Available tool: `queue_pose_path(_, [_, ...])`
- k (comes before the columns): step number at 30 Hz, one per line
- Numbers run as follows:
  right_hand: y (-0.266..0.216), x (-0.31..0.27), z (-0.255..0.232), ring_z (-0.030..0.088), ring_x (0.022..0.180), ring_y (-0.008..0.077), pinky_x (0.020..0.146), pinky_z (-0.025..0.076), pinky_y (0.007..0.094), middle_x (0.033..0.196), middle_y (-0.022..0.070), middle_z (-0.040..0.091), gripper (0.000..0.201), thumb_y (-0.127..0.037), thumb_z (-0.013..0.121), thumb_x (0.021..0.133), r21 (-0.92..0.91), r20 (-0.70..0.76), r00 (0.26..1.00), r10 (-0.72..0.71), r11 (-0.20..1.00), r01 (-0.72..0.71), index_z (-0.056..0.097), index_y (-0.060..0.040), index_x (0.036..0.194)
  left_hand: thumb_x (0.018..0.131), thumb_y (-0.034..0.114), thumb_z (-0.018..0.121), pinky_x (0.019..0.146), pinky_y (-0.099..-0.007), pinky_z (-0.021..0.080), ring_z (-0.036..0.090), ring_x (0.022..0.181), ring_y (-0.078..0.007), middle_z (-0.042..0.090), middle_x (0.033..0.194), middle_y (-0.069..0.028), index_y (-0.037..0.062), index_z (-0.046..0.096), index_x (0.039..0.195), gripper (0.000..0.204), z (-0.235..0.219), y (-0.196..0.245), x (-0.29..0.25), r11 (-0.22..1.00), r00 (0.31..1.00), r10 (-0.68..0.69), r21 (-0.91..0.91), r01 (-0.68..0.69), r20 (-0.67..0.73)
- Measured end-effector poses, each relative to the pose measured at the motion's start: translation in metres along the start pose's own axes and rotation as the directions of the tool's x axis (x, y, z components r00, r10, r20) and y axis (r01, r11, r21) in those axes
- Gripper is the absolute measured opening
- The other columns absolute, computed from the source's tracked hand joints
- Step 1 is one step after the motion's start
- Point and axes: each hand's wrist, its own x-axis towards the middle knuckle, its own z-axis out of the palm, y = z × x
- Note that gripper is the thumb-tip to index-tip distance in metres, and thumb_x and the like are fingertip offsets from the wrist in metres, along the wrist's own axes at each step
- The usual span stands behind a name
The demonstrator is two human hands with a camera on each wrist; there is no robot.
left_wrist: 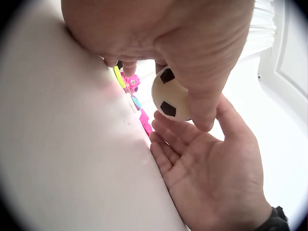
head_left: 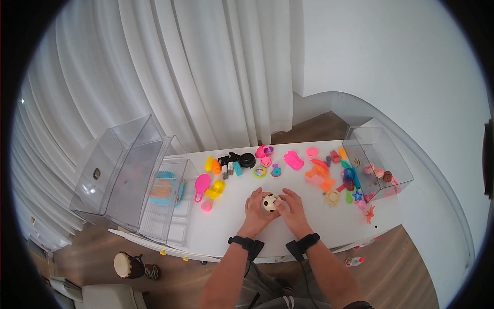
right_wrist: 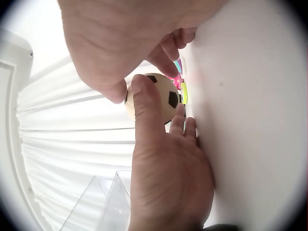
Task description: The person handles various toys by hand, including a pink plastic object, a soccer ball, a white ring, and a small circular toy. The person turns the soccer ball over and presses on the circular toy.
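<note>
A small cream toy soccer ball point(head_left: 269, 203) with black patches is between my hands, close over the white table. My left hand point(head_left: 257, 215) holds it, with the thumb laid across its side. That thumb covers part of the ball point(left_wrist: 169, 96) in the left wrist view. My right hand point(head_left: 294, 212) is at the ball's other side, its palm facing it and its fingers loosely extended. In the right wrist view the right thumb tip is right at the edge of the ball point(right_wrist: 166, 94).
A pink toy hand mirror point(head_left: 202, 185) and yellow toy point(head_left: 216, 189) lie left on the table point(head_left: 226, 226). Several colourful toys line its back and right. An open clear box point(head_left: 121, 170) stands at the left, another clear bin point(head_left: 381, 154) at the right.
</note>
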Motion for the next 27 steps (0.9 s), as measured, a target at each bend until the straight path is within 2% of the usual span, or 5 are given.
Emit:
queue_pose_path(5, [-0.008,0.002,-0.002,0.055,0.135,0.0358,0.116,0.042,0.0461,0.14,0.0199,0.062,0.039,-0.033,0.069,0.104,-0.093,0.033,0.997,-0.075,0.993,0.078,0.069,0.0006,0.123,0.072,0.045,0.097,0.125,-0.0626,0.023,0.038,0.154,-0.0405,0.049,0.157,-0.022,0.0088,0.051,0.145,0.094,-0.005,0.01,-0.001,0.999,0.999,-0.033,-0.008,0.033,0.01])
queue_pose_path(7, [-0.02,0.003,-0.007,0.053,0.138,0.0342,0.117,0.041,0.0436,0.14,0.0202,0.062,0.042,-0.036,0.064,0.108,0.512,0.003,0.941,0.339,0.808,-0.293,0.068,0.0029,0.124,0.072,0.046,0.097,0.126,-0.0613,0.023,0.039,0.154,-0.0413,0.049,0.157,-0.0225,0.0077,0.05,0.146,0.096,-0.008,0.018,-0.003,0.996,0.997,-0.072,-0.053,0.07,-0.03])
queue_pose_path(17, [-0.006,0.001,-0.005,0.052,0.138,0.0373,0.117,0.04,0.0445,0.143,0.0207,0.06,0.04,-0.034,0.062,0.107,0.296,-0.028,0.993,0.115,0.95,-0.102,0.068,0.001,0.126,0.074,0.041,0.096,0.126,-0.0597,0.023,0.042,0.151,-0.0422,0.052,0.154,-0.0223,0.0093,0.058,0.131,0.075,-0.009,0.019,-0.001,0.993,0.995,-0.1,-0.069,0.097,-0.03])
queue_pose_path(22, [-0.006,-0.002,0.003,0.057,0.13,0.0413,0.113,0.044,0.0476,0.143,0.0219,0.06,0.04,-0.03,0.073,0.098,-0.121,-0.028,0.997,-0.077,0.99,0.073,0.067,-0.0006,0.124,0.075,0.038,0.096,0.124,-0.063,0.024,0.041,0.153,-0.0413,0.054,0.153,-0.0225,0.0135,0.062,0.125,0.065,-0.005,0.01,0.0,0.998,0.999,-0.031,-0.063,0.029,-0.036])
queue_pose_path(27, [-0.002,0.002,-0.004,0.062,0.12,0.0282,0.107,0.047,0.0399,0.131,0.0155,0.066,0.04,-0.035,0.061,0.108,0.21,-0.109,0.98,0.166,0.967,-0.141,0.066,0.0006,0.126,0.072,0.045,0.097,0.127,-0.0607,0.021,0.038,0.155,-0.0395,0.049,0.158,-0.0223,0.0085,0.051,0.144,0.093,-0.01,0.018,-0.004,0.995,0.998,-0.064,-0.08,0.062,-0.022])
